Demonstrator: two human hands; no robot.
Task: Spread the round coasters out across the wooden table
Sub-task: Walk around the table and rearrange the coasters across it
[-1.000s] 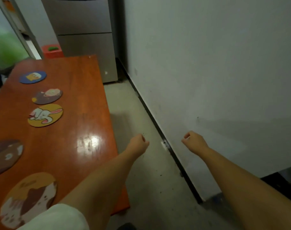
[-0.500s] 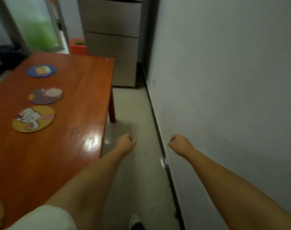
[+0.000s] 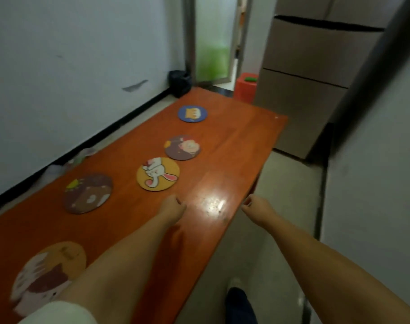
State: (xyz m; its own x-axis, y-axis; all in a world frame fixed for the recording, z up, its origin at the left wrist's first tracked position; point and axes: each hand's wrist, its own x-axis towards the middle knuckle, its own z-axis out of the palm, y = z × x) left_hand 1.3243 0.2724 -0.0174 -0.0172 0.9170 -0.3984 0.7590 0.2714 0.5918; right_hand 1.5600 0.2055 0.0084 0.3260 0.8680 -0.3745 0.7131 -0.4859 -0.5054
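Observation:
Several round coasters lie in a line down the wooden table: a blue one farthest, a dark one with a pig picture, a yellow rabbit one, a brown one, and an orange-brown one nearest me. My left hand is a loose fist over the table, just below the rabbit coaster, holding nothing. My right hand is also curled shut, empty, past the table's right edge above the floor.
A fridge stands beyond the table's far right corner, with a red stool beside it. A black bin sits near the doorway. White walls run along both sides. My foot is on the floor by the table.
My view has swung left, bringing the whole table and all the coasters into sight. My left fist is now over the tabletop instead of beside it. Both hands stay closed and empty.

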